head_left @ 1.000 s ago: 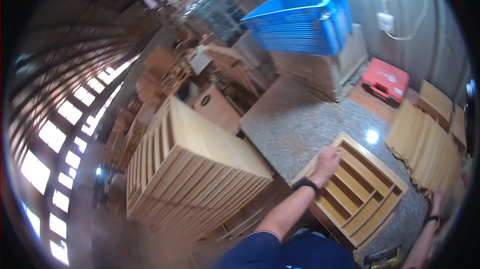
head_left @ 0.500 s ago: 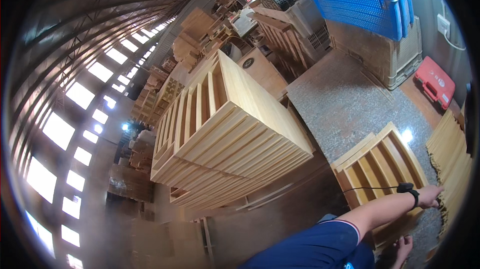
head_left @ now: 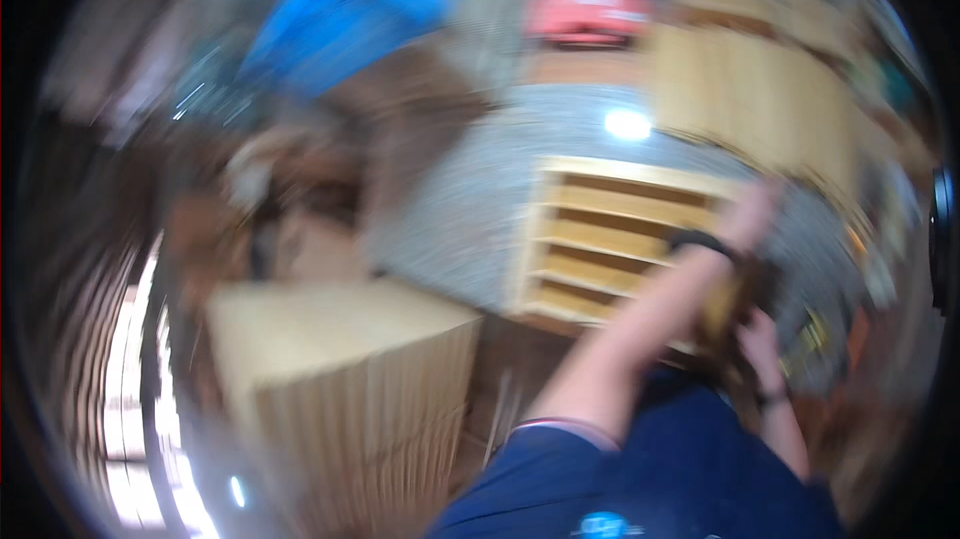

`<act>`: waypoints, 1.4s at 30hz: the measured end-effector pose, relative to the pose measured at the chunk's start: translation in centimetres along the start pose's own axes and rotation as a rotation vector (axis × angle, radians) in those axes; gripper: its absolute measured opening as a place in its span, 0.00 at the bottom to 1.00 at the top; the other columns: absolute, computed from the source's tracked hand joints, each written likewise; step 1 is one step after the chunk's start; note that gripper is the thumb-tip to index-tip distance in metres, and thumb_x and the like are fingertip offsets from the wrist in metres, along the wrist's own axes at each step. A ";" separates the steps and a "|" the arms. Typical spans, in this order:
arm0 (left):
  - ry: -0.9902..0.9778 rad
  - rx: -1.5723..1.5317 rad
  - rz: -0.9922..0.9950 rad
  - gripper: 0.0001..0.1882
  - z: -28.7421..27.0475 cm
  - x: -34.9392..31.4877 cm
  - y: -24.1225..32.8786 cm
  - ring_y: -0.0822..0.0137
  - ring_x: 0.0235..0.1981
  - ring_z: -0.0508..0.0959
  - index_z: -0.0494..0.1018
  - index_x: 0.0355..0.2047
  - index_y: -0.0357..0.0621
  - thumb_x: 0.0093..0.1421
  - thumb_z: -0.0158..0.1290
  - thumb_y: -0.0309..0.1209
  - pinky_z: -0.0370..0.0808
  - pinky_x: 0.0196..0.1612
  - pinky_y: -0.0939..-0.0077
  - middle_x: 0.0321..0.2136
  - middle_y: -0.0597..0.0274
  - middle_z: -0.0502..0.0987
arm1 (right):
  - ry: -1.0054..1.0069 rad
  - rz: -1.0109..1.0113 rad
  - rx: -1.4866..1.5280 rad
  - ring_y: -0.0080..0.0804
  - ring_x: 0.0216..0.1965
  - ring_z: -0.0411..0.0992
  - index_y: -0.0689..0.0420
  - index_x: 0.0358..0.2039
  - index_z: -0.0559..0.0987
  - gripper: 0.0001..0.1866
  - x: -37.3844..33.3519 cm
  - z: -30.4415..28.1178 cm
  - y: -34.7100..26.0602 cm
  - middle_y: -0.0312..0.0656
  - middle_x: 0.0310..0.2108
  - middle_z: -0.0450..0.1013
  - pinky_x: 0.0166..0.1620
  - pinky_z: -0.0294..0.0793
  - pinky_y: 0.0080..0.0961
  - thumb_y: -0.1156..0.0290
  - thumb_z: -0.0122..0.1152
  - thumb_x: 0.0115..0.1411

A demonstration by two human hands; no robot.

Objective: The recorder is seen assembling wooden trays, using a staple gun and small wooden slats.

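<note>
Motion smears this view. A pale wooden frame with several slots between crosswise slats [head_left: 621, 201] lies on a grey speckled worktop [head_left: 455, 214]. My left hand [head_left: 755, 217], a black band at its wrist, reaches across the frame's right end; whether it touches the wood is unclear. Closer to my body, my right hand [head_left: 762, 347] is beside the frame's near right corner, its fingers too blurred to read. Beyond my left hand lies a wide pile of thin light wooden strips [head_left: 745, 89]. I cannot make out anything held in either hand.
A red carry case [head_left: 588, 7] lies at the back of the worktop. A blue plastic crate [head_left: 350, 14] stands at the far left. Nearer on the left rises a tall stack of wooden frames [head_left: 365, 419]. Something yellow [head_left: 812, 334] lies right of my right hand.
My view has swung right, so the worktop, frame and strips now sit nearer the middle. My left hand appears over the frame's end, no longer at the strips' edge. More of my right arm shows.
</note>
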State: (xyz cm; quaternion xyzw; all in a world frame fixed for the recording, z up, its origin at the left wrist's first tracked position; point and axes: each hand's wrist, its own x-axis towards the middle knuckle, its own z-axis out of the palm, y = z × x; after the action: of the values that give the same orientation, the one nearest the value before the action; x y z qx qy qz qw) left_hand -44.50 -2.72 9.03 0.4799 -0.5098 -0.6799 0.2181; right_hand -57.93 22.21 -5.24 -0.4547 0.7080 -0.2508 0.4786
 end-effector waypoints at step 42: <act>-0.914 1.467 0.878 0.07 0.8 -6.1 -8.1 0.59 0.52 0.77 0.82 0.35 0.50 0.59 0.58 0.35 0.69 0.64 0.60 0.44 0.60 0.79 | 0.714 0.282 -0.226 0.53 0.49 0.75 0.56 0.46 0.78 0.17 -7.7 -4.3 -2.8 0.51 0.43 0.75 0.52 0.76 0.47 0.60 0.70 0.62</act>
State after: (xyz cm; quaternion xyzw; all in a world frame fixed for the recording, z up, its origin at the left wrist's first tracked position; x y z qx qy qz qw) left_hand -40.97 5.58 4.35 -0.0471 -0.9766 -0.1718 -0.1201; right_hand -59.75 27.36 2.22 -0.2870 0.9085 -0.2453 0.1792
